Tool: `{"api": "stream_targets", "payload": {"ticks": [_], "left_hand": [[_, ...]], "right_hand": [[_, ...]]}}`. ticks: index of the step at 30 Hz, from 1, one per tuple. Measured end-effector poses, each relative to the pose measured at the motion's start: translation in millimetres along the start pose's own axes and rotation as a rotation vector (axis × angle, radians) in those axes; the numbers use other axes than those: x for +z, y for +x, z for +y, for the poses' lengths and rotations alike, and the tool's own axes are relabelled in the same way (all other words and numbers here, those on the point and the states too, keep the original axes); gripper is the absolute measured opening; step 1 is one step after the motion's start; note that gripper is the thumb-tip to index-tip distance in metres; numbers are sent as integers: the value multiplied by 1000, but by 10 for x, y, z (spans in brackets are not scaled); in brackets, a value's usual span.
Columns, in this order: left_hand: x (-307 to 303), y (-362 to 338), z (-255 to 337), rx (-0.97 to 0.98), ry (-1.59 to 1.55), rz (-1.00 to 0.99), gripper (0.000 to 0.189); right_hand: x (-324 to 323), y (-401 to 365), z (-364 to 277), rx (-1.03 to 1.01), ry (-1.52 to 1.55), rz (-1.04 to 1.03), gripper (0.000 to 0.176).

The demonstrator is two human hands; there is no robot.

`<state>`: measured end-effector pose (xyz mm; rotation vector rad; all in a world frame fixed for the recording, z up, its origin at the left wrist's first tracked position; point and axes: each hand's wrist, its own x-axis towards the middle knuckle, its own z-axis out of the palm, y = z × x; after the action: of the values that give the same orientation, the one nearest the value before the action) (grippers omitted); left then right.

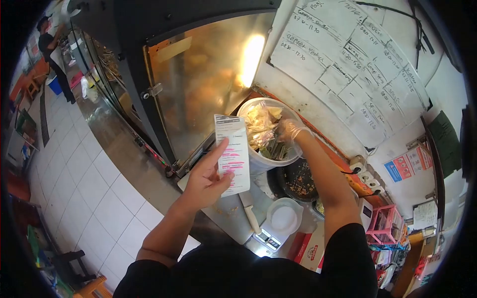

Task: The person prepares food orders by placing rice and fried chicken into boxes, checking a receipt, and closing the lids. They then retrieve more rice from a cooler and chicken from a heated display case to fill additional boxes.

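Observation:
My left hand (204, 180) pinches a long printed paper slip (237, 174) upright, its lines marked with pink highlighter. To the right, my right hand (290, 130), in a thin clear glove, reaches into a white plastic bucket (266, 163). Its fingers are curled down at the inner side; what they hold, I cannot make out. Inside the bucket are shiny yellowish plastic packets (259, 119) and dark green leafy pieces (278, 150) just below my gloved fingers.
In front of me lie a knife (250, 213) and a digital scale (268, 242) bearing a white bowl (284, 218). A dark pan (298, 186) with crumbs stands beside the bucket. A lit glass cabinet (198, 74) rises behind. Another person (52, 49) stands far left.

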<state>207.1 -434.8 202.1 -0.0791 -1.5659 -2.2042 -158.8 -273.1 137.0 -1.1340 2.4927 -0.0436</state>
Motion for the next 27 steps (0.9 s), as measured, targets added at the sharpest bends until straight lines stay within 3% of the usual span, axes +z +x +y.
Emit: {"api": "stream_targets", "payload": {"ticks": [2,4,6,8,14,16,18,20,22,24,27], "left_hand": [[35,23,37,-10,-30,-14,69],[39,15,52,-13,-33,-17,69],[21,2,56,-16,-34,-22,69],[-2,-10,15,81,-53,-100,69],[42,-120,111,14,-35,-35,69],[58,-151,121,37,-45,-71,69],[87,-182,125,31,-33,-71,69],[185,-213,159,17,-28,-93,69],[314,-230,186,37,-24,-66,68],[419,-269,213,31,6,-87,68],[568,-368,246,29,52,-63,66]], "right_hand": [[-19,-105,-312,149,51,22,42],[31,-139,-368,122,-24,97,41],[150,54,-180,55,-246,400,37],[31,16,-297,88,-291,328,31],[-144,-197,17,-121,-735,32,13],[-214,-363,228,-16,451,271,13],[-442,-770,-12,52,510,318,16],[-550,-1127,-149,88,1057,378,15],[-570,-1418,-146,76,1113,432,11],[-546,-1864,-180,-24,1436,408,7],[-379,-2667,-101,-14,1562,548,14]]}}
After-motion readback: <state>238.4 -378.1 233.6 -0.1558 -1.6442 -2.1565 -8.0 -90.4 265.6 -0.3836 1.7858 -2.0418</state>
